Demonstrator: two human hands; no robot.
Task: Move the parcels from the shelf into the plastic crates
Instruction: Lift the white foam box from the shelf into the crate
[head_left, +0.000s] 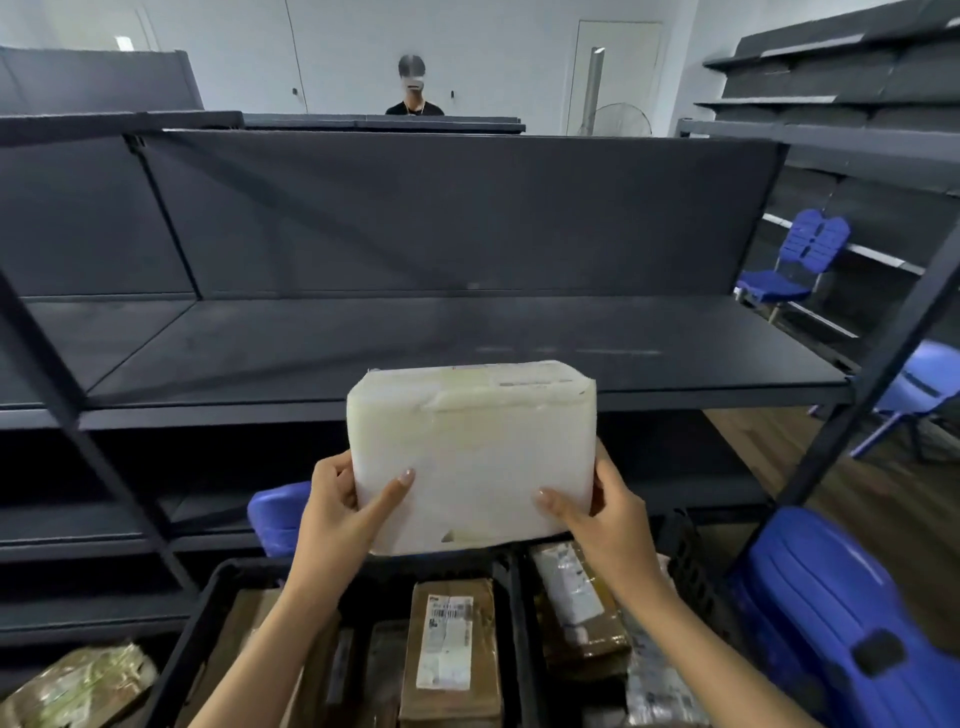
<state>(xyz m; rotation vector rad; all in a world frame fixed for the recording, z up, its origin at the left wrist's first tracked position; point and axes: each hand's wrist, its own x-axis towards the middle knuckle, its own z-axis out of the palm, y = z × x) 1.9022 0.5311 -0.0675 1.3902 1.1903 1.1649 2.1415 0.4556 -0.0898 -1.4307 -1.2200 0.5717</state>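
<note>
Before dark shelving (467, 338), left hand (337, 514) and right hand (608, 514) grip one white parcel (472, 452) above parcel-filled crates (205, 597).

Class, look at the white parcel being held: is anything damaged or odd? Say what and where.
Yes. The white parcel, gripped by the left hand and right hand, has a small tear in its wrap near the lower edge, and the label along its top looks ragged and partly peeled.

The parcel (472, 457) at the centre was wrapped in smooth white plastic, faintly shiny. The shelf (467, 338) behind was matt dark metal. The crate (200, 613) below was black plastic, its boxes (454, 675) brown cardboard. The chair (831, 613) at lower right was glossy blue plastic.
</note>
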